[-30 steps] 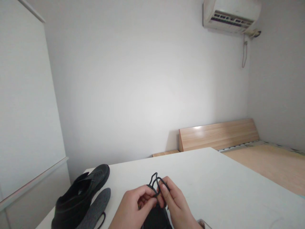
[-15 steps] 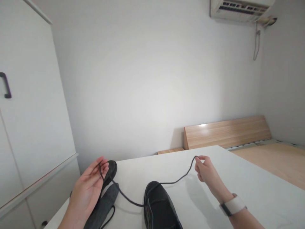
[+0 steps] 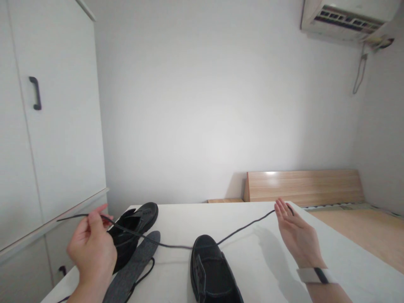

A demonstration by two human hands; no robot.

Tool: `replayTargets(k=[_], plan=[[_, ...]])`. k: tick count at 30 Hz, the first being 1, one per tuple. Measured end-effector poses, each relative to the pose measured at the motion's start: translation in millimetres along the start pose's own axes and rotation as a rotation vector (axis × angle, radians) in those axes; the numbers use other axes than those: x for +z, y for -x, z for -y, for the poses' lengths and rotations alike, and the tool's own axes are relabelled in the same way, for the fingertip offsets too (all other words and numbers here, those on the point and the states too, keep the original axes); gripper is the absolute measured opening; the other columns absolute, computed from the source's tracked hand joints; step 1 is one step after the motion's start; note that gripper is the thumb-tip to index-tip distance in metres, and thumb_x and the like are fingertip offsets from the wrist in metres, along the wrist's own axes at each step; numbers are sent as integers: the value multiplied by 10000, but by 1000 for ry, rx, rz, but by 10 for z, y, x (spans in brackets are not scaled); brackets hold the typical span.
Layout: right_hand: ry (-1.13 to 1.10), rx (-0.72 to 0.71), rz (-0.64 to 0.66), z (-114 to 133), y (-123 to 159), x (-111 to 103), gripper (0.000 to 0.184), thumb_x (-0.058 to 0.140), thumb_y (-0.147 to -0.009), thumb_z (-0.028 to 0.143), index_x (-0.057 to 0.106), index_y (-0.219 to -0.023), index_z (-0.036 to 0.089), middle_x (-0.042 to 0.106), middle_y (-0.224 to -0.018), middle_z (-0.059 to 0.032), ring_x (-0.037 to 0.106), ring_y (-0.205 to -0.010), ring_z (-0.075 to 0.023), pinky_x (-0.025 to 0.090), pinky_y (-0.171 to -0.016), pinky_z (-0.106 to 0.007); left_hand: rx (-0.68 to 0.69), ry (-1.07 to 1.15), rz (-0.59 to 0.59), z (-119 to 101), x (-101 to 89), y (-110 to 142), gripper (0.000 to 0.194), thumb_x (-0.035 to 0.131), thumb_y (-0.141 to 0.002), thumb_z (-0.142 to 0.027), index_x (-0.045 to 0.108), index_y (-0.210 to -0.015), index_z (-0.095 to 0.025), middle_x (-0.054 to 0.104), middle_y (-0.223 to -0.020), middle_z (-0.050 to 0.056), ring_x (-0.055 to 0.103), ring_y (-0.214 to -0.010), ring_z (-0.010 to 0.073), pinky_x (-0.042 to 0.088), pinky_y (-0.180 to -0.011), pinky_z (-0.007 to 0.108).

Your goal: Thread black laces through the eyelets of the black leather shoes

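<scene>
A black shoe (image 3: 211,267) stands at the front middle of the white table (image 3: 176,225), its toe pointing away from me. One dark shoelace (image 3: 175,246) runs out of the shoe to both sides. Left of the shoe, my left hand (image 3: 93,248) pinches the lace, and a free end sticks out past the fingers. My right hand (image 3: 295,233), raised over the table on the right with its palm showing, holds the other stretch of lace between the fingers. The lace sags slightly from each hand down to the shoe.
At the left lies a second black shoe (image 3: 148,216), partly behind my left hand. Beside it are a grey insole (image 3: 135,269) and another loose black lace (image 3: 148,269). A white cabinet (image 3: 66,147) borders the table's left; a bed with a wooden headboard (image 3: 303,185) is at the right.
Both hands have parted from close together above the shoe, drawing the lace out to left and right. The view has shifted a little to the left.
</scene>
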State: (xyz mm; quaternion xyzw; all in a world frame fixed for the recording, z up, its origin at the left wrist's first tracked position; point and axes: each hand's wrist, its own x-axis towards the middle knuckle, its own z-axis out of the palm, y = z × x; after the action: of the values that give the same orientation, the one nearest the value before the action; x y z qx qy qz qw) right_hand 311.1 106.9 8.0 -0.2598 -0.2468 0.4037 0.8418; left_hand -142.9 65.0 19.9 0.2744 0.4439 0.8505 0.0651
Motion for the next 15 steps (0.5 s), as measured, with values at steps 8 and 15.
replayTargets(k=[8, 15], plan=[[5, -94, -86, -8, -104, -117, 67, 673, -865, 208, 694, -878, 146, 680, -846, -38, 682, -750, -93, 611, -687, -148, -52, 60, 8, 116, -10, -101, 174, 500, -909, -114, 611, -1028, -178, 587, -787, -28, 537, -594, 99, 482, -595, 227], [62, -115, -45, -55, -55, -54, 209, 816, -715, 310, 671, -750, 162, 617, -808, 14, 579, -671, -72, 588, -644, -155, -39, -107, 181, 93, 21, 36, 208, 429, -967, -385, 541, -1006, -214, 398, -561, -94, 317, -439, 90, 244, -411, 190]])
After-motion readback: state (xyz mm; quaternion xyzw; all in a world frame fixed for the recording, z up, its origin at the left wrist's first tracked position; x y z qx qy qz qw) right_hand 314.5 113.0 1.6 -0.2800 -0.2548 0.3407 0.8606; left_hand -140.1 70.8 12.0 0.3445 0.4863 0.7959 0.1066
